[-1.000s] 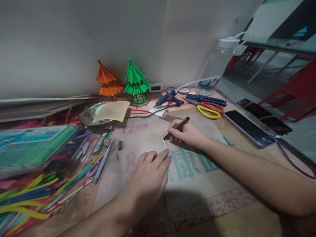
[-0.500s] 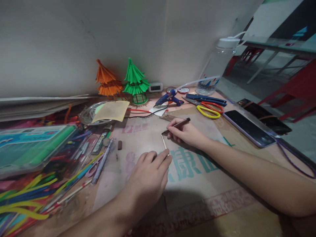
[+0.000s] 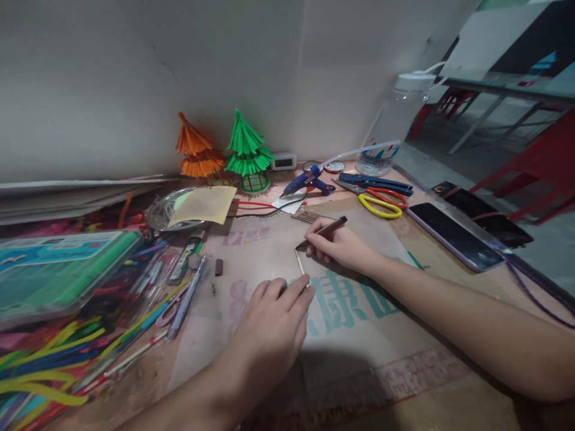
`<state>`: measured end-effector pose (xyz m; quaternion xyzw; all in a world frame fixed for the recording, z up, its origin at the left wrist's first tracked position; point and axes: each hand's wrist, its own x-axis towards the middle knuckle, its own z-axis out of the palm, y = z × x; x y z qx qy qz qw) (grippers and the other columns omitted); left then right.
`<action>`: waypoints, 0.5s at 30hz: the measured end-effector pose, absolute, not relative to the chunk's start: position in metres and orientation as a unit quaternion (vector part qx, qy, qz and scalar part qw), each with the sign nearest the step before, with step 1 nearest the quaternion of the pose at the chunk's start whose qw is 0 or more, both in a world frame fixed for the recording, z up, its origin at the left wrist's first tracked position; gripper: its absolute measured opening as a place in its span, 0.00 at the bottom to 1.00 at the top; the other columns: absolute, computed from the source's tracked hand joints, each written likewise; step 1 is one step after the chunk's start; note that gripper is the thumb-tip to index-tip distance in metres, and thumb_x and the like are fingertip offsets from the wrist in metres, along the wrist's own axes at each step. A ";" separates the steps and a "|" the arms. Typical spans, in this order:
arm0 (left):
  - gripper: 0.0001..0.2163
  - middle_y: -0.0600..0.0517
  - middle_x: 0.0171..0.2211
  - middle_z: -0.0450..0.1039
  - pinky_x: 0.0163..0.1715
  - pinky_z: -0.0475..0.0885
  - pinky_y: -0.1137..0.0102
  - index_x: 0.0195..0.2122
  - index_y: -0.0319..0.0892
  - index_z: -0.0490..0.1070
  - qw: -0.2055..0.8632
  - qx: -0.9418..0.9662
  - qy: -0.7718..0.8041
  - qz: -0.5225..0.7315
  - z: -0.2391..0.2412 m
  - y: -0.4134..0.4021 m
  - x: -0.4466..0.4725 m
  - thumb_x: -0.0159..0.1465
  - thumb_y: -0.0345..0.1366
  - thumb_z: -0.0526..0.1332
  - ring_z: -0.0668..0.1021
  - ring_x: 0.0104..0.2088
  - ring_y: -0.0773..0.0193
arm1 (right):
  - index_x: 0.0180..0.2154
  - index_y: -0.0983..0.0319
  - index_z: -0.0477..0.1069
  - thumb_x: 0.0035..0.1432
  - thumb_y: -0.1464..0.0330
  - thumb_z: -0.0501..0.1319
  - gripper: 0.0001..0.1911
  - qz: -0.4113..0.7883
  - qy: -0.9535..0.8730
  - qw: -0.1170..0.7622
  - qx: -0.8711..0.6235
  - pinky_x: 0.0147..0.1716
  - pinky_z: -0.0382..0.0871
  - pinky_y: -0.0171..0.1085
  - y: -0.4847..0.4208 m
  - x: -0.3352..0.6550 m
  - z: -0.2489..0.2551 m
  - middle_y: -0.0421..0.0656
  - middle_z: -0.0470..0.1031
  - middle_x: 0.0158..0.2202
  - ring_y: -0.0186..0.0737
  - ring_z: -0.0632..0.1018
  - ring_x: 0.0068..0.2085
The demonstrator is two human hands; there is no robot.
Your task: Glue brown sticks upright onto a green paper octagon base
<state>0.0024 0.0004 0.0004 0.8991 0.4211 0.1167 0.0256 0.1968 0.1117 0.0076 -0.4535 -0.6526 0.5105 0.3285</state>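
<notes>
Orange paper tree (image 3: pixel 196 149), green paper tree (image 3: pixel 248 146), blue glue gun (image 3: pixel 308 181), yellow-and-red scissors (image 3: pixel 381 200), teal-lettered cardboard (image 3: pixel 354 299)

Pens (image 3: pixel 186 284) crowd left; scissors (image 3: pixel 381 200) right; middle open.

The cardboard (image 3: pixel 359 335) bears large teal Chinese characters, of which 康 reads clearly. Its faded red print, the bottle (image 3: pixel 395 120) label and the clock (image 3: pixel 284 161) display are illegible.
</notes>
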 end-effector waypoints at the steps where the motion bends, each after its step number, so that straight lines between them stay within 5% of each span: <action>1: 0.17 0.49 0.62 0.72 0.46 0.72 0.54 0.57 0.43 0.72 0.027 0.899 0.422 0.118 0.000 0.000 0.002 0.68 0.28 0.56 0.75 0.47 0.51 | 0.36 0.61 0.65 0.62 0.61 0.60 0.09 0.510 -0.653 0.332 -0.451 0.16 0.61 0.28 0.112 0.197 0.007 0.38 0.76 0.25 0.28 0.68 0.18; 15: 0.18 0.50 0.62 0.72 0.47 0.72 0.54 0.58 0.42 0.72 0.026 0.900 0.419 0.117 0.000 0.002 0.001 0.68 0.28 0.56 0.74 0.48 0.51 | 0.35 0.61 0.66 0.61 0.62 0.61 0.09 0.518 -0.654 0.323 -0.446 0.17 0.62 0.28 0.112 0.199 0.007 0.38 0.76 0.24 0.28 0.68 0.19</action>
